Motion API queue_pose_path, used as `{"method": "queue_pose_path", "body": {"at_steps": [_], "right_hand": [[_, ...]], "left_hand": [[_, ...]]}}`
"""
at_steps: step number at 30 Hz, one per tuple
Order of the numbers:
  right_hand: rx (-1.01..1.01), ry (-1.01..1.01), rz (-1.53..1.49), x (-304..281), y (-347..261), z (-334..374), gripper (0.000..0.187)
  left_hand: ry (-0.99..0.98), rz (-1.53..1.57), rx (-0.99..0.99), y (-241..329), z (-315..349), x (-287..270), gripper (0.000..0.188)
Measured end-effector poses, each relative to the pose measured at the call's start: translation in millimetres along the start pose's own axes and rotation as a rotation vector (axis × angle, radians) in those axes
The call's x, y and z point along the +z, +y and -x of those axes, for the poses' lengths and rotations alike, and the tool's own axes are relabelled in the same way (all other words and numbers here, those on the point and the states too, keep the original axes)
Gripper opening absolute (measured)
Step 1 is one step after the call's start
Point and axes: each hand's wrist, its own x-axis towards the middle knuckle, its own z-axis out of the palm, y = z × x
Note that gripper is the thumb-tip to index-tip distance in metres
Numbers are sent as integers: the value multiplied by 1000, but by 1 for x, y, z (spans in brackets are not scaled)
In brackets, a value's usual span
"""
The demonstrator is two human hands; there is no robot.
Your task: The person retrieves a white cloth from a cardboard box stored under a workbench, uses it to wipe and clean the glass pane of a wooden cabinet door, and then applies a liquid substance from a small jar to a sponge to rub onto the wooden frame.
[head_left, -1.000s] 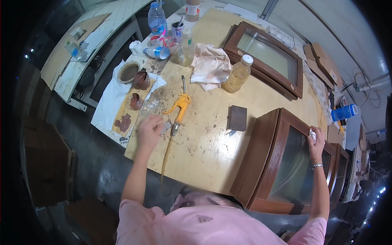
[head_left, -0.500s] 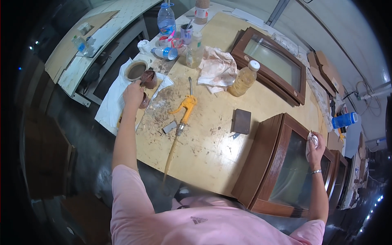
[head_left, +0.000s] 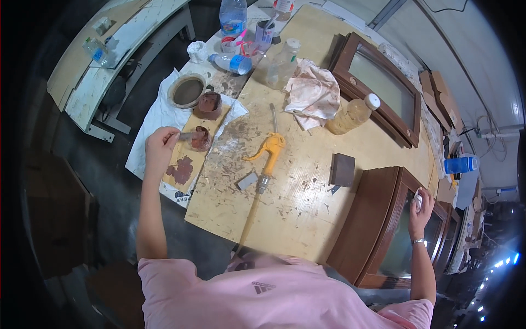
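Observation:
My left hand (head_left: 160,143) pinches a small flat scraper (head_left: 189,136), whose tip is at the mouth of a small clear cup (head_left: 201,140) with reddish-brown paste inside. A second cup (head_left: 208,105) of brown paste stands just beyond it. Both rest on a yellowish board (head_left: 171,155), where a brown smear (head_left: 182,170) of paste lies near my wrist. Over to the right, my right hand (head_left: 421,214) is closed around a wadded white cloth (head_left: 418,202), resting on the dark-brown wooden frame of a glazed door (head_left: 378,241).
A yellow-handled air blow gun (head_left: 270,151) with its hose lies mid-table, beside a grey block (head_left: 247,181). Further right sits a dark block (head_left: 342,170). Behind are a stained cloth (head_left: 312,90), a bottle of yellowish liquid (head_left: 350,116), a round tub (head_left: 186,90) and another glazed frame (head_left: 378,82).
My left hand has moved from the far cup back toward me, and the scraper is now at the nearer cup. My right hand stays on the door frame with the cloth. The view has shifted.

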Motion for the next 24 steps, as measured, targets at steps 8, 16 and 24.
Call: {"method": "queue_pose_path", "body": {"at_steps": [8, 16, 24], "right_hand": [[-11, -30, 48, 1, 1, 1, 43], [-10, -27, 20, -2, -11, -8, 41], [25, -9, 1, -2, -11, -9, 40]], "left_hand": [[31, -443, 294, 52, -16, 16, 20], [-76, 138, 302, 93, -117, 188, 59], [33, 405, -71, 94, -170, 294, 58]]}}
